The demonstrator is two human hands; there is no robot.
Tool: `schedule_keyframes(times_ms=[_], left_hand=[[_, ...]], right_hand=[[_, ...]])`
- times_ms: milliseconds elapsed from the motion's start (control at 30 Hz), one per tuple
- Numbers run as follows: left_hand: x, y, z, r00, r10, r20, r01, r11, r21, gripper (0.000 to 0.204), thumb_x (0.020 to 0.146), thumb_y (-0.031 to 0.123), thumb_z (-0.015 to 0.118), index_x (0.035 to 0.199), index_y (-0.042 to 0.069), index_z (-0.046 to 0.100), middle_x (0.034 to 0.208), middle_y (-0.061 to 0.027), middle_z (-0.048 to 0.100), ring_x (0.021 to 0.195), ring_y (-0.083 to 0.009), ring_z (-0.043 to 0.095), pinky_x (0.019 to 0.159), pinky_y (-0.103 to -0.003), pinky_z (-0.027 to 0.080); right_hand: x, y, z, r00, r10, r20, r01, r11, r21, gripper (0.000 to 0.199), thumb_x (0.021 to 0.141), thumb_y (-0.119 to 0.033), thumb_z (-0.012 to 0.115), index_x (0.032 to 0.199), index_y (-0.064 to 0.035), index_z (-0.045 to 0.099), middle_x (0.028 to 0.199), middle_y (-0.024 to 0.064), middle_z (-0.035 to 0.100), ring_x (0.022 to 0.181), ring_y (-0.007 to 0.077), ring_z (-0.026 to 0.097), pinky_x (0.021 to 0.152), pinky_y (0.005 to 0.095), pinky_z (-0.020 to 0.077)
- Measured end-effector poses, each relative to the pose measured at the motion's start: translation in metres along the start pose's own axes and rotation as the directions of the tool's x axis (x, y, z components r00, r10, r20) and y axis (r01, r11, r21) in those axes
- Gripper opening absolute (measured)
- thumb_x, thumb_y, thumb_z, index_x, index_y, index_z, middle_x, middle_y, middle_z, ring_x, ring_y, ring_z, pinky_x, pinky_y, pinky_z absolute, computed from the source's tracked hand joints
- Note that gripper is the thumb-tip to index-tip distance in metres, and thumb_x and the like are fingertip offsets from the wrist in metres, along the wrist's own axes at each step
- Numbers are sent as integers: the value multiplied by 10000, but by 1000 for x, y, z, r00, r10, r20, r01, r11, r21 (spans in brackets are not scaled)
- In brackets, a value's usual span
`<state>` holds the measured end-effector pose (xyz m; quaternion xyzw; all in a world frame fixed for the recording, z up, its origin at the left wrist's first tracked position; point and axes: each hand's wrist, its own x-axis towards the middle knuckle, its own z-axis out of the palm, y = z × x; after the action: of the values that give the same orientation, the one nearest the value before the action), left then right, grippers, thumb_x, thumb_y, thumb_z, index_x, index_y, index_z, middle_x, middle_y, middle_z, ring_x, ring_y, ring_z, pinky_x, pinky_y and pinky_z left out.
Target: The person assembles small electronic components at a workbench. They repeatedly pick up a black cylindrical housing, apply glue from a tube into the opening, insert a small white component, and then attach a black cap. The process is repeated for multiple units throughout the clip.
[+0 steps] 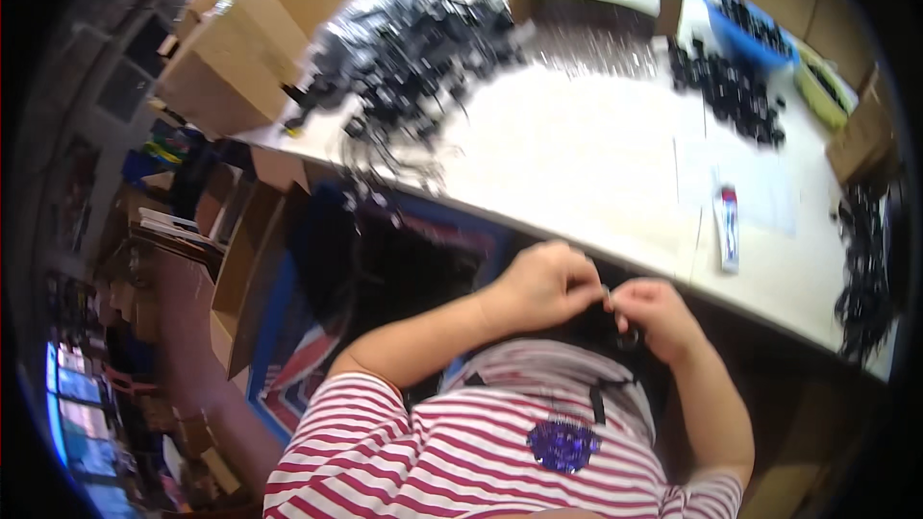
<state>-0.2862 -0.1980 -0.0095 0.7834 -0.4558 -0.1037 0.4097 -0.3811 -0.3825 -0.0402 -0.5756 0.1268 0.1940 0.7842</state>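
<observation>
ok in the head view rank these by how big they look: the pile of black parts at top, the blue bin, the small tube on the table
1. pile of black parts
2. blue bin
3. small tube
The bin sits farther back, near the curved rim, so its true size is unsure.

Matt pale table top [577,163], brown cardboard boxes [240,48], glossy black plastic parts [413,38], striped cloth shirt [452,452].

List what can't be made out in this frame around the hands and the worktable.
- Small dark part between left hand and right hand: head view, covered by fingers, too small to identify; each hand's grip on it is unclear.
- Black pile on the table: motion blur merges the pieces.
- Black items at the right rim: bent and darkened by the fisheye edge.
- Blue bin: contents too small.
</observation>
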Motion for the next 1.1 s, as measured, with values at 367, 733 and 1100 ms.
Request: schedule_keyframes(times_ms=[367, 733, 1100], left_hand=[[-9, 7, -4, 998, 50, 46, -54, 996, 74, 76, 710, 144, 662, 743, 81, 637, 710, -51, 573, 735, -229, 549, 638, -333, 444], [0, 4, 2, 986, 153, -61, -151, 988, 42, 76, 691, 115, 682, 710, 73, 621, 701, -75, 584, 668, -245, 561, 625, -324, 442], [-10, -3, 18, 996, -22, -91, 3, 979, -205, 91, 748, 101, 659, 774, 16, 641, 680, -20, 568, 582, -77, 470, 527, -203, 369]], right_hand=[[-10, -7, 8, 998, -24, 63, 27, 998, -48, 174, 807, -165, 624, 851, 3, 637, 736, 13, 599, 634, 63, 515, 604, 188, 400], [-13, -7, 1, 990, -130, 50, 134, 986, -96, 203, 803, -204, 592, 838, -9, 629, 720, 25, 587, 642, 93, 523, 613, 227, 412], [-16, 4, -1, 981, -164, 104, 173, 981, -83, 193, 827, -189, 595, 899, -15, 638, 795, 6, 601, 740, 62, 512, 711, 201, 406]])
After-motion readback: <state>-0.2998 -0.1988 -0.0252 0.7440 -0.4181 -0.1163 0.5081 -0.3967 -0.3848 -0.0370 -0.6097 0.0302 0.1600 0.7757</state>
